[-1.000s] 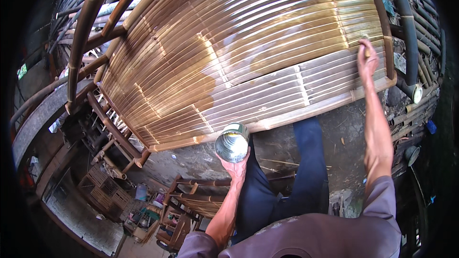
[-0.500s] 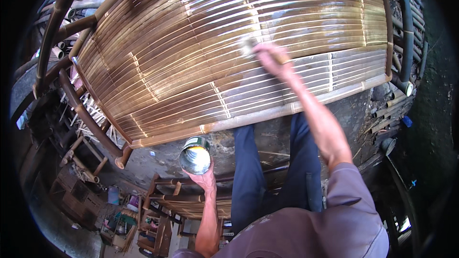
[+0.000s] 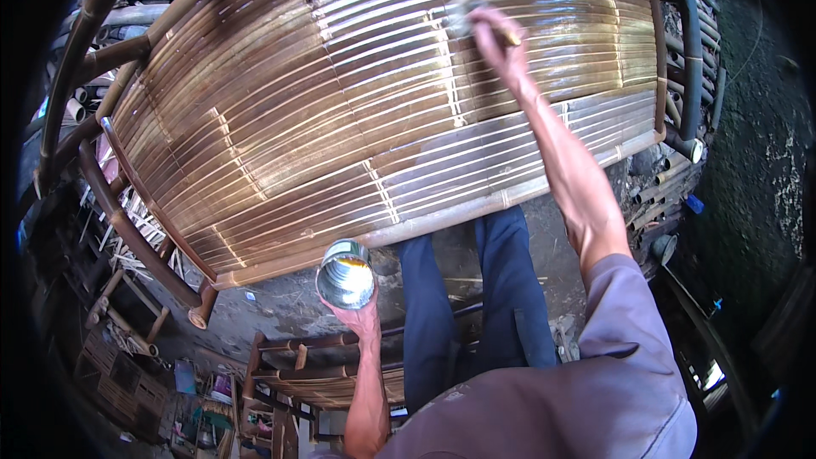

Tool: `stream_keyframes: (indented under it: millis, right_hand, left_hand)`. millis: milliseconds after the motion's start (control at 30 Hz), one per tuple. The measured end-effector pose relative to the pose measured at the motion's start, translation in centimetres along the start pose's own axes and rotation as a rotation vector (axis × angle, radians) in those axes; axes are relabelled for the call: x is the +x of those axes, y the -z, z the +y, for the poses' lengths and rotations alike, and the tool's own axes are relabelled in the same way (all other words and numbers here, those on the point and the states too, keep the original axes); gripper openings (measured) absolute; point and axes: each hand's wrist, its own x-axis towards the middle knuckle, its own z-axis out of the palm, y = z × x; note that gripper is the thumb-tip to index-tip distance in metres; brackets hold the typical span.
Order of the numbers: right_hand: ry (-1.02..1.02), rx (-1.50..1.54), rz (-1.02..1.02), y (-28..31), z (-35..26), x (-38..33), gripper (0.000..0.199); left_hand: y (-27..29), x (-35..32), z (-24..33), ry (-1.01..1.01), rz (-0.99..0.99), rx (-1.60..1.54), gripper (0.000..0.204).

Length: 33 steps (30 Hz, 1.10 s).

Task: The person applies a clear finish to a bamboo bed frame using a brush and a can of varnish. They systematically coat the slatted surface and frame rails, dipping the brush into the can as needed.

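Note:
My right hand (image 3: pixel 500 42) is closed round the wooden handle of a brush (image 3: pixel 463 15), whose pale, blurred bristles rest on a slatted bamboo bench seat (image 3: pixel 280 110). Most of the slats look brown and glossy; a greyer, duller patch (image 3: pixel 476 149) lies along the near edge, left and right of my forearm. Below that edge, my left hand (image 3: pixel 359 316) grips an open metal can (image 3: pixel 346 276) from beneath and the side. The can tilts toward me, and some yellowish liquid shows inside its shiny wall.
Bamboo armrests and poles (image 3: pixel 127 221) frame the left end, with a dark post (image 3: pixel 693 51) at the right. Cut bamboo pieces (image 3: pixel 663 191) lie on the ground to the right. Behind my legs stands another bamboo piece of furniture (image 3: pixel 323 370), near a cluttered pile (image 3: pixel 204 408).
My right hand has moved the brush farther away over the slats. The left hand still holds the can in nearly the same place, and the whole view has shifted slightly.

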Motion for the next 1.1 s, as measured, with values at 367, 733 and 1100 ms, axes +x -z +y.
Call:
stream_keyframes:
  millis: [367, 733, 1100]
  right_hand:
    - [0.218, -0.52, -0.215, 7.9, 6.1, -7.5, 0.013]
    - [0.204, 0.304, -0.349, 4.3, 4.4, -11.3, 0.014]
    - [-0.325, 0.512, 0.303, 18.1, 12.1, -6.2, 0.027]
  left_hand:
    - [-3.4, 0.3, 3.7, -0.081, -0.003, 0.063, 0.11]
    - [-9.3, -0.9, 10.0, -0.275, -0.125, 0.083, 0.099]
    - [-15.9, -4.3, 15.9, -0.448, -0.021, 0.156, 0.079]
